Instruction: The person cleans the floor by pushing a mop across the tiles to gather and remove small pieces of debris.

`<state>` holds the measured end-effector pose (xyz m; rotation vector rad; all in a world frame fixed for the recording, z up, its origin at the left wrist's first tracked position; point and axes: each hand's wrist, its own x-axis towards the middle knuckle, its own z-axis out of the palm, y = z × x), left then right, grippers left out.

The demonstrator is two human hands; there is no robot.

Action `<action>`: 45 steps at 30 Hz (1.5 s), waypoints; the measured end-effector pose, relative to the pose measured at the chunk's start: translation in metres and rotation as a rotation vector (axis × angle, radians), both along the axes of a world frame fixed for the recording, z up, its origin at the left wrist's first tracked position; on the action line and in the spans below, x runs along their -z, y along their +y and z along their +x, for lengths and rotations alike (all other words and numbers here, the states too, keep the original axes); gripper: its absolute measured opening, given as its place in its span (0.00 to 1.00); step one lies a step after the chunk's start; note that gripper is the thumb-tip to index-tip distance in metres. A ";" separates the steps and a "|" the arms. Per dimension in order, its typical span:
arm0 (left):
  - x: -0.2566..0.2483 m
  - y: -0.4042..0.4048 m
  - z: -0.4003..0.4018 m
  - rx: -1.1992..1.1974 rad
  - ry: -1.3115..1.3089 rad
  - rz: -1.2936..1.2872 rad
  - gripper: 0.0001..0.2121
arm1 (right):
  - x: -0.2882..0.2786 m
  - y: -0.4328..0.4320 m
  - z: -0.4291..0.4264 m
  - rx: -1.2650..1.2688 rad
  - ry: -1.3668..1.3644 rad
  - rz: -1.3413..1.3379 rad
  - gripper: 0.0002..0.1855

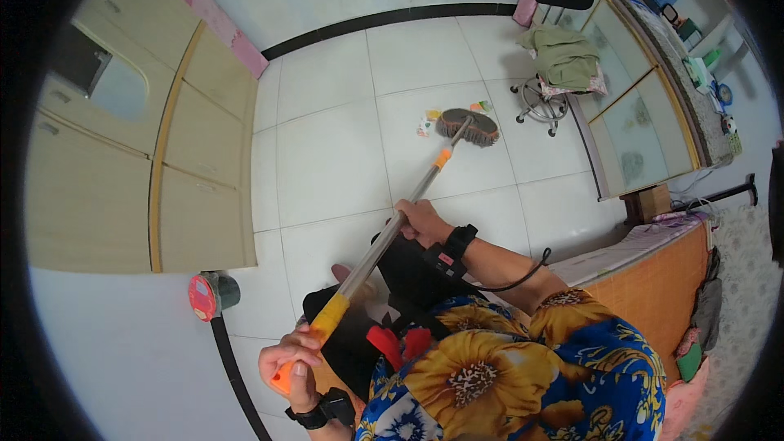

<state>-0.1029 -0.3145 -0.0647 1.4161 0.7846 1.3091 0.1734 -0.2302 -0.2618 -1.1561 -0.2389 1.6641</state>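
My left hand is closed round the orange and yellow grip at the near end of a long-handled brush. Farther along, my right hand grips its metal pole. The brush head, grey with an orange band, rests on the white tiled floor. Beside it on the left lie a yellow scrap and a small printed wrapper. Another colourful wrapper lies just beyond the head. Each wrist wears a black strap with a device.
Beige cabinets line the left wall, with a small bin beside them. A wheeled chair with a green cloth stands before a glass-fronted counter at right. A bed lies at lower right.
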 end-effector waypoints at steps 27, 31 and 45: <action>0.015 -0.035 -0.019 -0.203 0.318 -0.191 0.05 | 0.046 0.017 -0.088 -0.191 -0.068 -0.035 0.22; 0.007 -0.080 -0.031 -0.427 0.327 -0.211 0.06 | 0.020 0.011 -0.142 -0.405 -0.017 0.020 0.23; -0.033 -0.086 -0.026 -0.314 0.456 0.049 0.06 | -0.012 0.023 -0.185 -0.585 -0.068 0.027 0.17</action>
